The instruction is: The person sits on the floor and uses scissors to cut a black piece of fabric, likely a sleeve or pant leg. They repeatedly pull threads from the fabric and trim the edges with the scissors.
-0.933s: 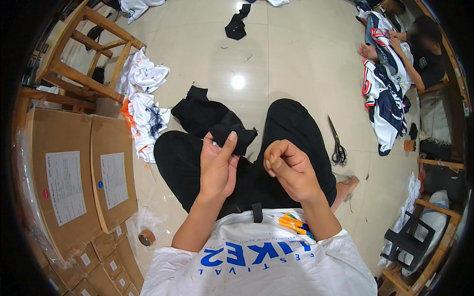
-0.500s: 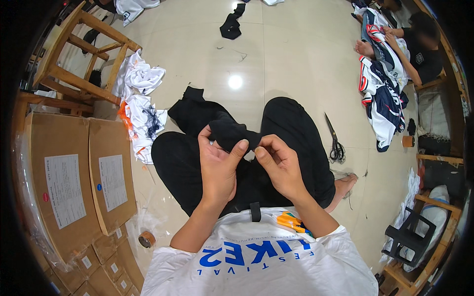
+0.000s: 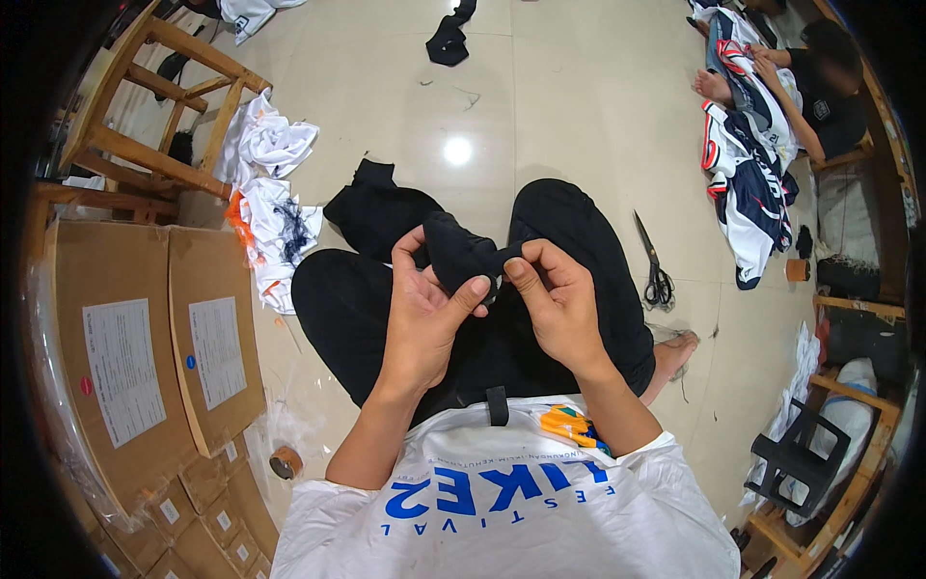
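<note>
Above my lap, a small black cloth piece (image 3: 459, 249) is stretched between my two hands. My left hand (image 3: 422, 323) grips its bunched left part, thumb in front and fingers behind. A narrow end of the cloth is pinched by my right hand (image 3: 557, 304) between thumb and fingertips. Just beyond my left knee lies a larger heap of black fabric (image 3: 378, 207); whether it joins the held piece is hidden. Black-handled scissors (image 3: 656, 275) rest on the floor beside my right knee.
Left are cardboard boxes (image 3: 116, 367), a wooden stool (image 3: 159, 106) and white garments (image 3: 270, 145). Another black cloth (image 3: 449, 43) lies ahead on the tiles. A person (image 3: 820, 96) sits at the far right handling jerseys (image 3: 743, 193). A tape roll (image 3: 285, 463) is at lower left.
The held cloth has tilted, its left part now more upright. My right hand has shifted slightly right, drawing the narrow end out; the left thumb has moved a little.
</note>
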{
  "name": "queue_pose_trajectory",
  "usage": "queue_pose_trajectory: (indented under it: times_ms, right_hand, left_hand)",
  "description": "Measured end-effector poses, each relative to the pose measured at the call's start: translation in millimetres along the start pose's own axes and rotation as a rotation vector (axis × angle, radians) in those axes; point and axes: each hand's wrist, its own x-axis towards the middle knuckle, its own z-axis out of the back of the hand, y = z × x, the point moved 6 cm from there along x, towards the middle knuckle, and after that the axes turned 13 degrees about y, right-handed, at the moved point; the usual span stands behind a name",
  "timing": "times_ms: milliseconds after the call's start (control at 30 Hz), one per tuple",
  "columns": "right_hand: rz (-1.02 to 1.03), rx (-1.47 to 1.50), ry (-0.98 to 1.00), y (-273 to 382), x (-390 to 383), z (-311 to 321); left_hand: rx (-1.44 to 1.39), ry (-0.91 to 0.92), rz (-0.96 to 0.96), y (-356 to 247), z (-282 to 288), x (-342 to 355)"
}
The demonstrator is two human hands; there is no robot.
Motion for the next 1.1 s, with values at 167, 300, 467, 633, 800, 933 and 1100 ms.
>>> queue_pose_trajectory:
  times_ms: [167, 300, 467, 633, 800, 933, 1100]
  right_hand:
    - [-0.089, 0.078, 0.033, -9, -2, -1]
    - [-0.090, 0.171, 0.099, -7, -5, -1]
    - [-0.002, 0.092, 0.146, 8, -5, -2]
    - [-0.094, 0.034, 0.209, 12, -5, 2]
    - [-0.133, -0.080, 0.248, 15, -3, 6]
    - [-0.204, -0.206, 0.346, 19, -3, 13]
    - [-0.080, -0.274, 0.442, 30, 0, 11]
  left_hand:
    - [0.032, -0.026, -0.052, 0, -6, 1]
    - [0.028, -0.035, -0.050, 1, -9, -2]
    - [0.034, 0.013, -0.076, -5, -9, -3]
    - [0.056, 0.023, -0.079, -5, -12, -5]
    - [0.050, 0.030, -0.099, -4, -10, -5]
    - [0.073, 0.036, -0.072, -4, -7, -4]
    - [0.070, 0.056, -0.045, -4, -6, -3]
